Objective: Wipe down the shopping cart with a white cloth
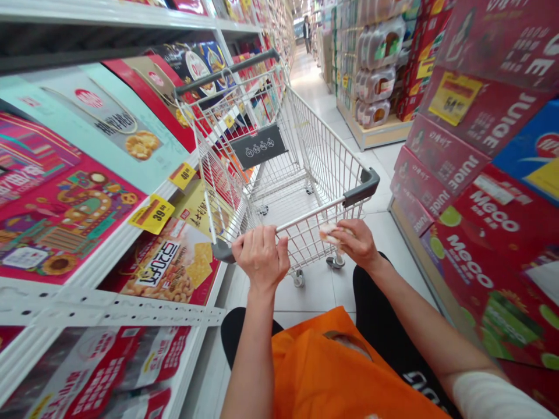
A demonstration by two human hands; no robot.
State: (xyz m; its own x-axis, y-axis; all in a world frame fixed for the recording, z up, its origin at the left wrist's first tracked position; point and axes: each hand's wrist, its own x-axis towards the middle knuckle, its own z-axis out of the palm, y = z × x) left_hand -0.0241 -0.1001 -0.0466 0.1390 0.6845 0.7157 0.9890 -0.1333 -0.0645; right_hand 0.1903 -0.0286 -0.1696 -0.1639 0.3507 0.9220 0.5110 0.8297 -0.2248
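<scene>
Two hands meet at the handle [305,216], the bar across the near end of the cart [323,151]. The left hand [261,256] is clenched over the bar towards its left end, fingers wrapped over the top and knuckles up. The right hand [356,241] sits towards the bar's right end, just below the grey corner cap. It pinches a small pale wad [329,233] close against the wire under the bar — what the wad is I cannot tell, nor whether those fingers also close on the bar itself. The cart stands in the aisle on a pale tiled floor [384,160], and a dark sign [258,145] hangs on the wire inside it.

On the near side of the handle, an orange bag [340,372] lies between the two forearms, over dark trousers.

Left of the cart, close along its side, runs a shelf [131,314] of flat boxes [65,215] in pink, teal and red, with yellow tags [152,214] on its edge. Right of the cart, across a strip of floor, stand stacked red cartons [445,157] printed JUICE. Past the cart's far end on that side are wrapped packs of bottles [378,70] on a low platform. Far down the aisle beyond the cart is a person [307,32], small and hard to make out.
</scene>
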